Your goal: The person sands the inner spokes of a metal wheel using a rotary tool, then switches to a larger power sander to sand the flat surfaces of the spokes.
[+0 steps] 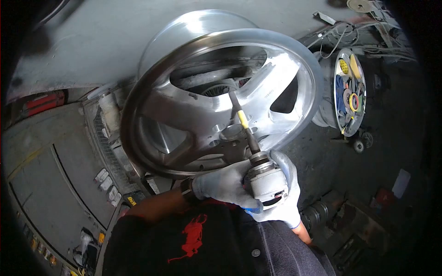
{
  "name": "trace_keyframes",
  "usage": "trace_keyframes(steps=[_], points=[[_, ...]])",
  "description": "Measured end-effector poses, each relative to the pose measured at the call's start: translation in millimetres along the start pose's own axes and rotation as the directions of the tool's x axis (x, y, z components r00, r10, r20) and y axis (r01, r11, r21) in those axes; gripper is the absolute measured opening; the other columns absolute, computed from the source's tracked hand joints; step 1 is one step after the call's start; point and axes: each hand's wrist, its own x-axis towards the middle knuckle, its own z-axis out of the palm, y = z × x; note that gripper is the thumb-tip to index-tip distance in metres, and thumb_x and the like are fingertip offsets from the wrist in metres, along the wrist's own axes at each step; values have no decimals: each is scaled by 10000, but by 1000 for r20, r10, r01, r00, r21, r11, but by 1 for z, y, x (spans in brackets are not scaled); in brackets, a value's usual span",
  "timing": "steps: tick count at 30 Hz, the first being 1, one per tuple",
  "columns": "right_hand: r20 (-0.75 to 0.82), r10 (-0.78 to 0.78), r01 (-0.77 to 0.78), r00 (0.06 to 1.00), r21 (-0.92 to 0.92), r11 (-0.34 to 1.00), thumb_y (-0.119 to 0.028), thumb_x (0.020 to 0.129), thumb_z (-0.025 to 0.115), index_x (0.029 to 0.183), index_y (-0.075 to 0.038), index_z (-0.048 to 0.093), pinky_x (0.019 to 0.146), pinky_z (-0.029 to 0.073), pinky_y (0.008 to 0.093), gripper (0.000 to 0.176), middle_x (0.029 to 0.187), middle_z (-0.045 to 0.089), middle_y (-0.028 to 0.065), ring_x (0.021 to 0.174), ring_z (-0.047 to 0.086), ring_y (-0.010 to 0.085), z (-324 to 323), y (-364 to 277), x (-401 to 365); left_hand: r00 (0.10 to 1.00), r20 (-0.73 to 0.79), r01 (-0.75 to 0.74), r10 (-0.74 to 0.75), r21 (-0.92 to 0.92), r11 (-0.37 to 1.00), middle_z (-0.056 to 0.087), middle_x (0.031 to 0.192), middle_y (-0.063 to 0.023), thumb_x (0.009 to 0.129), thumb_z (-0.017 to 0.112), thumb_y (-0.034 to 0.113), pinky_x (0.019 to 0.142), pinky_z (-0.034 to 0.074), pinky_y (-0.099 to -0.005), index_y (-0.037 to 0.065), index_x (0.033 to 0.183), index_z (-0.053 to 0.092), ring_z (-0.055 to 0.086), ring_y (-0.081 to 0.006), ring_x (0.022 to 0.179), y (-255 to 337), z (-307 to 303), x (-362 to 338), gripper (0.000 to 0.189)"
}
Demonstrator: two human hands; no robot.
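Observation:
A large bare-metal alloy wheel rim [170,112] fills the upper middle of the head view, tilted with its spoked face toward me. Both my hands wear light grey work gloves and are wrapped around a die grinder [268,183]. My left hand [225,184] closes on its body from the left, below a dark wristwatch [188,189]. From the right, my right hand [289,198] grips the same body. The long dark shaft [251,138], banded with yellow, reaches up over the hub, and its tip [233,99] overlaps the edge of a spoke opening.
Another wheel rim [350,92] at the right holds tape rolls and abrasive pieces. Cables [345,34] hang at the upper right. A grey cabinet or bench panel [60,184] stands at the left, near a red case [43,103]. Machine parts [315,214] lie low on the right.

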Motion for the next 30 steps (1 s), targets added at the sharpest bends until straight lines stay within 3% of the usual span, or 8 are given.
trace_keyframes(steps=[3,8,13,15,21,25,26,30], points=[[30,-30,30,999,-2,1000,-289,539,906,1368,0,469,955,516,408,981,1245,611,195,1105,652,303,4,0,6,995,-1,94,-95,202,975,537,1350,-99,731,861,126,1082,431,-380,29,1400,411,519,-182,1258,14,2,-10,812],[78,-70,72,994,-25,997,-274,550,886,1368,-4,470,950,521,402,957,1247,609,194,1116,649,321,5,0,9,995,-94,13,-23,-104,994,578,1274,-69,766,856,195,1036,450,-354,35,1369,431,545,-153,1183,9,8,-17,755],[-17,-99,97,995,-104,990,-296,542,904,1378,1,460,963,513,403,992,1276,597,203,1129,645,321,4,3,-1,1000,2,9,-9,20,1000,571,1317,-83,724,871,125,1062,450,-374,31,1362,460,560,-183,1207,-5,-3,-2,764],[2,19,-19,1000,71,997,-260,601,917,1420,40,398,1084,404,391,1015,1372,525,201,1251,552,277,3,4,-6,997,5,73,-73,-123,990,579,1306,-85,727,866,118,1062,450,-368,32,1348,479,561,-176,1203,-1,-1,-2,737],[80,-23,24,997,-7,1000,-274,572,895,1384,-3,455,1003,482,423,963,1282,601,211,1160,629,331,9,6,4,999,-53,15,-14,28,999,573,1286,-63,780,837,153,1050,435,-352,28,1398,407,528,-151,1204,5,2,-21,764],[5,-56,56,998,-37,998,-254,610,869,1373,9,453,991,491,412,908,1269,606,206,1145,635,329,9,3,6,996,-93,3,-12,-91,996,579,1265,-60,786,826,142,1038,443,-348,27,1379,424,536,-151,1183,0,3,-13,726],[-6,-138,135,990,-190,973,-260,623,865,1383,24,433,979,497,398,919,1241,613,205,1116,649,313,8,-6,9,998,-61,10,-14,-72,997,583,1250,-58,790,821,138,1033,445,-347,26,1368,433,542,-151,1168,4,2,-8,705],[-44,-74,62,996,-217,974,-302,609,888,1392,37,420,962,506,389,973,1199,627,203,1085,662,298,7,-13,7,998,17,62,-61,-102,993,561,1315,-62,741,871,189,1052,457,-373,24,1389,424,540,-164,1224,1,-2,2,804]])
